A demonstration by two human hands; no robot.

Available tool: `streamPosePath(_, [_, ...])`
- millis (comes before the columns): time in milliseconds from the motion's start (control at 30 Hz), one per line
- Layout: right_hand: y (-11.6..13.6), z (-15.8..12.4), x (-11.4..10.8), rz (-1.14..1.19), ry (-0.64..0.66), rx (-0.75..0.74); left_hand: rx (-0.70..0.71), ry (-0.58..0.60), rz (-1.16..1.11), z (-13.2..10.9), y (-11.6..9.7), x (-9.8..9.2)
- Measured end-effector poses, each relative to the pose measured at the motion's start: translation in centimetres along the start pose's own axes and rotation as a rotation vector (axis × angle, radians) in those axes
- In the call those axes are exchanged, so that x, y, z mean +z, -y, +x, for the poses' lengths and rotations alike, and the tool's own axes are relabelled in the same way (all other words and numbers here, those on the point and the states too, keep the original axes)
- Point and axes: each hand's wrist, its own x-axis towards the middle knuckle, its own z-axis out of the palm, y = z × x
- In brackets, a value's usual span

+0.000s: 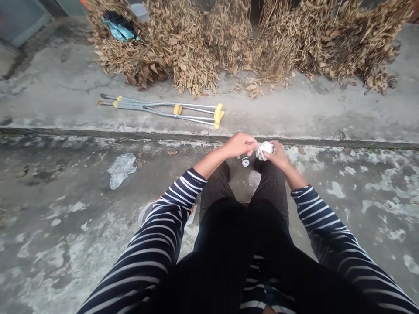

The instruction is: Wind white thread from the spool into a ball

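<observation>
Striped sleeves [157,235] and dark trousers [229,235] nearest, left hand [240,144] and right hand [279,155] above the knees, fingers of both closed on a white wad [264,149], crutches [163,109] on the concrete [65,209] beyond.

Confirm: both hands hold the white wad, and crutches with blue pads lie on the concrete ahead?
Wrong on colour: the head view shows the crutches have yellow pads, not blue. The left hand and right hand do hold the white wad.
</observation>
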Motion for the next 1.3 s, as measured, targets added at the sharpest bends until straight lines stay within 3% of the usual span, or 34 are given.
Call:
streamPosePath(100, [0.3,-1.7,0.2,0.429,0.361,0.149,0.018,-0.066,0.063,1.0,-0.5,-1.5])
streamPosePath(167, [0.9,-2.5,0.0,0.639,0.523,0.190,0.035,-0.083,0.084,1.6,-0.4,-1.7])
streamPosePath(267, [2.1,-2.9,-0.7,0.776,0.643,0.182,0.042,-0.082,0.075,2.5,0.3,-1.2])
streamPosePath(367, [3.0,-3.1,-1.6,0.855,0.660,0.148,0.045,-0.149,0.032,3.2,1.7,-0.3])
streamPosePath(500, [4.2,-3.6,-2.6,0.915,0.592,0.063,0.029,-0.208,-0.050,3.3,4.1,1.1])
streamPosePath(633, [5.5,-2.9,-3.1,0.906,0.421,0.000,-0.007,-0.150,-0.115,1.9,5.1,3.0])
streamPosePath(733, [5.4,-0.8,-3.2,0.692,0.138,-0.026,-0.072,-0.041,-0.157,0.3,4.3,4.0])
streamPosePath(833, [3.9,1.3,-2.7,0.351,-0.182,-0.077,-0.116,0.059,-0.196,-0.9,2.6,3.9])
streamPosePath(933, [2.1,1.8,-1.5,0.031,-0.290,-0.131,-0.094,0.051,-0.199,-0.9,1.2,2.7])
streamPosePath(1033, [1.3,0.5,-0.3,-0.023,-0.113,-0.143,-0.067,0.032,-0.113,0.0,0.6,1.2])
streamPosePath(1200, [2.2,-2.4,-0.2,0.446,0.519,0.070,-0.030,-0.007,0.049,1.5,0.6,-0.8])
streamPosePath(1300, [2.8,-3.1,-0.9,0.676,0.594,0.119,0.003,-0.064,0.058,1.8,1.0,-1.0])
